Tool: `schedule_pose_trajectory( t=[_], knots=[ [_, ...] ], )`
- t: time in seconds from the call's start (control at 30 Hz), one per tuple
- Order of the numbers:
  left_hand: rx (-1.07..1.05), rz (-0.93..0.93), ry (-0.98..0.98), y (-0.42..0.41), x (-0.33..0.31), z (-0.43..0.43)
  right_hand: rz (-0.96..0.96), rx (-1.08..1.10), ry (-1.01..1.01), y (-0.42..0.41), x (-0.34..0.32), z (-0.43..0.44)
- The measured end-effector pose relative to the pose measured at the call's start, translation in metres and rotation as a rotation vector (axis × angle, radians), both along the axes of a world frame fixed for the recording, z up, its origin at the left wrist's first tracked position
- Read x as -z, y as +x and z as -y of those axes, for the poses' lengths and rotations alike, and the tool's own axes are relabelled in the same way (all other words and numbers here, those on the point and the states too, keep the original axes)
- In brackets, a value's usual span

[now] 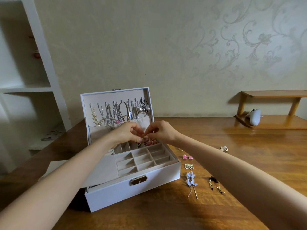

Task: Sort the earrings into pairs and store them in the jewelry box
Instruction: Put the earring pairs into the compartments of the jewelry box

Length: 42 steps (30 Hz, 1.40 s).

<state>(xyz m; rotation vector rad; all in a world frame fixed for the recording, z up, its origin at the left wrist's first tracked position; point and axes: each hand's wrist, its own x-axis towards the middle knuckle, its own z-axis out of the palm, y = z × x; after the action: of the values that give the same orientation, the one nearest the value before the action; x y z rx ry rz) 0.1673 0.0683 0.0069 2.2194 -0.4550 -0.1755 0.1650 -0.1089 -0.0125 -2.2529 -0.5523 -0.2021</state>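
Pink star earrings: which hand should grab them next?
Likely right. The pink star-shaped earrings lie on the wooden table right of the white jewelry box, beside the right forearm; the left hand would have to cross the box. Both it and the right hand pinch a small gold piece.

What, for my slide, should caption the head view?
Left hand and right hand pinch an earring above the open jewelry box.

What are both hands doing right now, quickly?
Left hand: pinching a small gold piece, likely an earring.
Right hand: pinching the same piece.
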Motion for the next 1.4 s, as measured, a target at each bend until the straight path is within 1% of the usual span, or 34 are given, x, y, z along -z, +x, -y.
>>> schedule_pose_trajectory(
  t=[0.23,0.37,0.43,0.57,0.67,0.83,0.93,1.1,1.2,1.4],
  knots=[
    [-0.063,0.021,-0.090,0.002,0.002,-0.002,-0.064,0.038,0.088,0.000,0.000,-0.004],
    [-0.086,0.067,-0.051,0.002,0.001,-0.004,-0.060,0.030,0.123,-0.001,-0.001,-0.004],
    [-0.079,0.085,-0.019,0.003,0.002,-0.004,-0.049,0.005,0.100,-0.002,-0.002,-0.005],
    [-0.085,0.094,0.045,0.004,0.005,-0.003,-0.038,-0.019,-0.019,0.000,-0.003,-0.005],
    [-0.085,0.086,0.052,0.004,0.005,-0.001,-0.065,-0.016,-0.005,0.000,-0.002,-0.005],
    [-0.074,0.083,0.092,0.003,0.004,0.000,0.032,0.031,-0.013,0.000,0.001,-0.008],
    [-0.078,0.106,0.159,0.004,0.004,-0.001,0.043,0.029,-0.045,-0.002,0.001,-0.008],
    [-0.068,0.121,0.324,0.004,0.008,0.002,0.070,0.056,-0.210,-0.002,-0.002,-0.006],
    [-0.080,0.165,0.405,0.003,0.007,0.004,0.124,0.068,-0.298,-0.003,0.000,-0.006],
    [-0.091,0.251,0.595,0.000,0.005,0.006,0.139,0.068,-0.325,-0.004,0.004,-0.011]
  ],
)
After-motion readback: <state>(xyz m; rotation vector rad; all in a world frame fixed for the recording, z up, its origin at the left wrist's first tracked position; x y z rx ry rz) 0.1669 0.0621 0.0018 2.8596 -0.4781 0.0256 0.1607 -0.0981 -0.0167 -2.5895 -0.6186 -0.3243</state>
